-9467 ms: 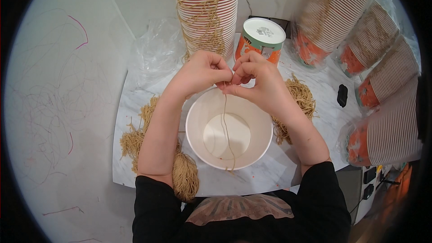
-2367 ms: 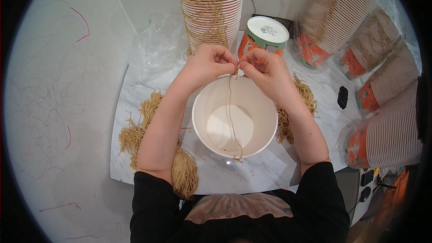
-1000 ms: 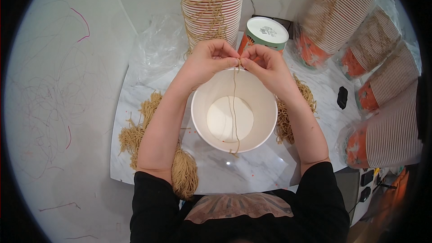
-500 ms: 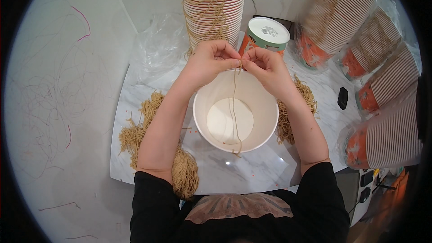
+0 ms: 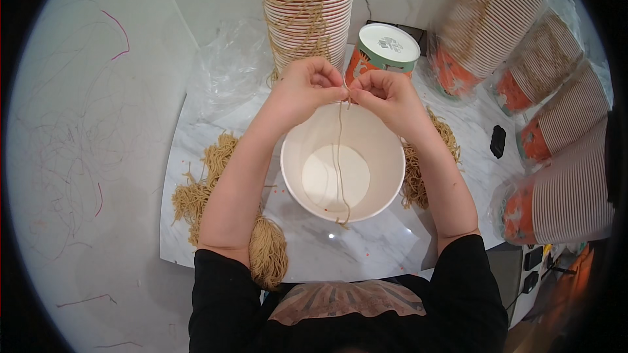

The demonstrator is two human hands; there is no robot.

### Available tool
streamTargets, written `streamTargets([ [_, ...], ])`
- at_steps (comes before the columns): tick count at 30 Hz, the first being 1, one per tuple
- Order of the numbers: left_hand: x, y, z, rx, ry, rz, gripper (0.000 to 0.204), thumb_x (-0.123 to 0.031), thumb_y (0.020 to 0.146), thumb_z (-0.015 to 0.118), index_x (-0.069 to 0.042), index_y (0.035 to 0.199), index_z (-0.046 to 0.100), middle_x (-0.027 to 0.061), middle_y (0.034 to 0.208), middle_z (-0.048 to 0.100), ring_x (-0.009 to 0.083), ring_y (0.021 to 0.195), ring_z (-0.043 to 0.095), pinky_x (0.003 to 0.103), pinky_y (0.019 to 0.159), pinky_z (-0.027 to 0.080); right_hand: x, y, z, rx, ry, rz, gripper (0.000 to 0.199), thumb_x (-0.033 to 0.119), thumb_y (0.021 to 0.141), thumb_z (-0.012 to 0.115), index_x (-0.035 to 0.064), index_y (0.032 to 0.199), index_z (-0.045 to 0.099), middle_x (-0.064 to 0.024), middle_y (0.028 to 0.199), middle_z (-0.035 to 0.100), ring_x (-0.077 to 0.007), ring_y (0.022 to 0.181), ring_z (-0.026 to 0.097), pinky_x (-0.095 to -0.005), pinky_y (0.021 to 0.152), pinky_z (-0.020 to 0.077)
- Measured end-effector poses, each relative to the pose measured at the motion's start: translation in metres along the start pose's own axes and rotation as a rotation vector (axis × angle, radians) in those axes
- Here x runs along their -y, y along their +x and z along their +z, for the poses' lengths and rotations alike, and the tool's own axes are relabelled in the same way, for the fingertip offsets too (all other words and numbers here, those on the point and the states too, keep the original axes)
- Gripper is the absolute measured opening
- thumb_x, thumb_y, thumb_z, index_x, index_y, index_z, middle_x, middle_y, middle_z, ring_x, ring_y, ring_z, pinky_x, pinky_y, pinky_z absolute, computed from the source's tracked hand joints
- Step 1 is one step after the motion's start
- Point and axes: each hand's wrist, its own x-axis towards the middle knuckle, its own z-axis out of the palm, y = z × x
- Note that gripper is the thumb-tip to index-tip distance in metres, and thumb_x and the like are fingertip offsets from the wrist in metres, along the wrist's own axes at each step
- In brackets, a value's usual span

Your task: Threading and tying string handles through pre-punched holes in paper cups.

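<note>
White and scrawled with thin lines, the wall along the left looks as it did in the first frame. The marble-patterned table beside it holds still too. Plastic-wrapped bucket stacks line the right side, and an unwrapped stack rises at the back. Mid-table, the white bucket, mouth up, sits farther from the body than at first. Tan string heaps flank it. The left hand and right hand each pinch the string, fingertips almost meeting at the far rim. Its long axis crosses the bucket's mouth, slightly slack, pointing toward the body at the near rim; a short piece now sticks up between the fingertips, unlike half a second ago.
</note>
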Motion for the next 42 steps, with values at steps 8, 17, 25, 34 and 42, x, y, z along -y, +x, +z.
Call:
streamTargets([
  [8,0.000,-0.001,-0.004,0.104,-0.049,-0.028,0.015,-0.002,0.083,0.074,-0.002,0.093,0.063,0.0009,0.082,0.065,0.0065,0.073,0.062,0.022,0.065,0.051,0.001,0.000,-0.002,0.075,0.055,0.087,0.016,0.013,0.093,0.063,-0.0011,0.097,0.067,-0.0002,0.085,0.068,-0.0043,0.077,0.061,-0.0216,0.067,0.0494],
  [17,-0.017,-0.010,-0.011,0.185,0.099,-0.055,0.010,-0.006,0.084,0.066,-0.001,0.093,0.068,-0.0014,0.083,0.066,0.0030,0.074,0.059,0.020,0.066,0.048,0.003,-0.002,-0.002,0.048,0.100,0.150,0.016,0.015,0.093,0.063,0.0014,0.098,0.068,-0.0003,0.087,0.068,-0.0051,0.077,0.061,-0.0218,0.067,0.0488],
  [25,-0.014,-0.011,-0.010,0.176,0.114,-0.092,0.014,-0.011,0.088,0.068,0.000,0.095,0.072,-0.0007,0.085,0.068,0.0031,0.075,0.059,0.021,0.065,0.047,0.003,-0.003,0.002,-0.030,0.001,0.066,0.015,0.014,0.090,0.068,0.0000,0.096,0.068,-0.0014,0.088,0.067,-0.0065,0.079,0.062,-0.0237,0.070,0.0506],
  [34,-0.007,-0.007,-0.003,0.093,0.098,-0.074,0.026,-0.024,0.087,0.077,0.001,0.089,0.072,0.0039,0.079,0.069,0.0077,0.071,0.061,0.025,0.063,0.049,-0.002,-0.003,0.004,-0.092,-0.035,-0.115,0.015,0.010,0.087,0.071,-0.0041,0.090,0.067,-0.0050,0.099,0.064,-0.0112,0.086,0.065,-0.0256,0.077,0.0528],
  [42,-0.006,-0.004,-0.002,0.025,0.046,-0.063,0.019,-0.019,0.086,0.073,-0.001,0.082,0.070,0.0013,0.076,0.066,0.0071,0.070,0.057,0.025,0.063,0.047,0.004,-0.003,0.005,-0.074,-0.015,-0.036,0.015,0.011,0.087,0.071,-0.0028,0.092,0.068,-0.0031,0.093,0.066,-0.0097,0.084,0.064,-0.0255,0.075,0.0524],
])
